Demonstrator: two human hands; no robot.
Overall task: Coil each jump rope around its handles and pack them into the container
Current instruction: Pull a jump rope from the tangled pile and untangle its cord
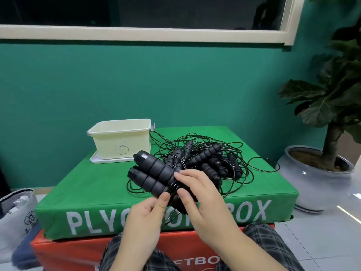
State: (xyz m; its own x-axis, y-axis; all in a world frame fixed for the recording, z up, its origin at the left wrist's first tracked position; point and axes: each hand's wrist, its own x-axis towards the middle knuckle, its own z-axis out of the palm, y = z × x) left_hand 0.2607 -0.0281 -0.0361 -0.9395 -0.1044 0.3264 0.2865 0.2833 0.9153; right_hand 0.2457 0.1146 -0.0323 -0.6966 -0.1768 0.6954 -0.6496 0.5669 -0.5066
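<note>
Rope tangle (213, 161) (w/ handles) beside container (122, 139)

One head-worn camera, wide-angle, looking forward and down from above the person's lap. Both hands sit close under the lens, low centre. Ahead lies the green plyo box (88, 184), and beyond it the teal wall (136, 81) fills the upper frame, the window frame (136, 32) bowing near the top.

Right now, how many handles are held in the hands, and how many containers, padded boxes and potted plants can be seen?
Handles held in the hands: 2, side by side, with cord wound round them
Containers: 1, cream, marked B
Padded boxes: 2, green box on top of orange box
Potted plants: 1
Total: 6
</note>
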